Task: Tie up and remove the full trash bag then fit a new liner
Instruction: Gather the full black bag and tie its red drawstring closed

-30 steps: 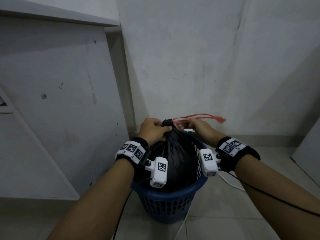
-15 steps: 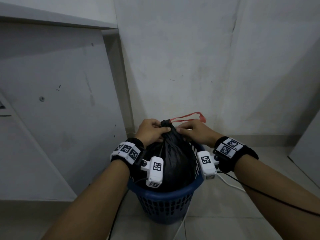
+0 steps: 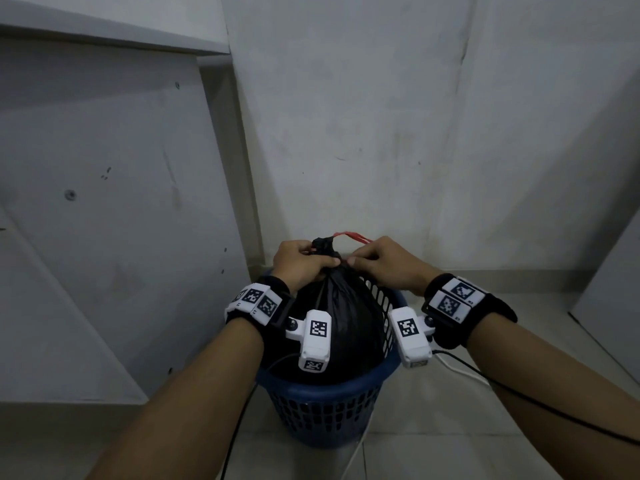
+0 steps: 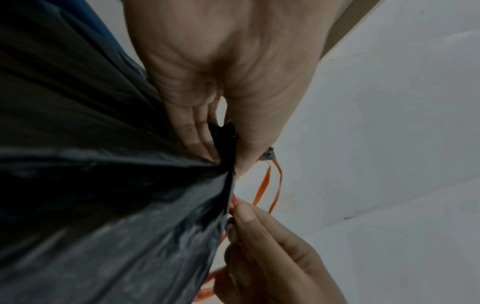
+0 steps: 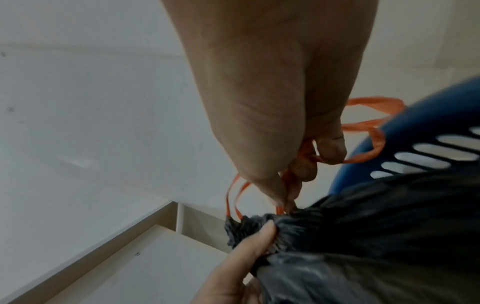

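A full black trash bag (image 3: 341, 320) bulges out of a blue slotted basket (image 3: 325, 407) on the floor. Its top is gathered into a tight neck (image 3: 323, 245). My left hand (image 3: 301, 263) grips that neck (image 4: 224, 142) with curled fingers. A thin red drawstring (image 3: 351, 235) loops out of the neck towards the wall. My right hand (image 3: 379, 263) pinches the red drawstring (image 5: 293, 181) right beside the neck, with more loops of it (image 5: 371, 127) trailing past the fingers. In the left wrist view the string (image 4: 270, 185) runs from the neck to my right hand (image 4: 262, 242).
The basket stands in a corner between a white wall (image 3: 398, 133) and a grey cabinet side (image 3: 114, 220) at the left. A white cable (image 3: 356, 452) and a black cable (image 3: 540, 403) lie on the tiled floor (image 3: 450, 455) near the basket.
My right hand has moved left, in towards the bag's neck, and the red drawstring loop now shows much shorter. My left hand keeps its grip on the neck.
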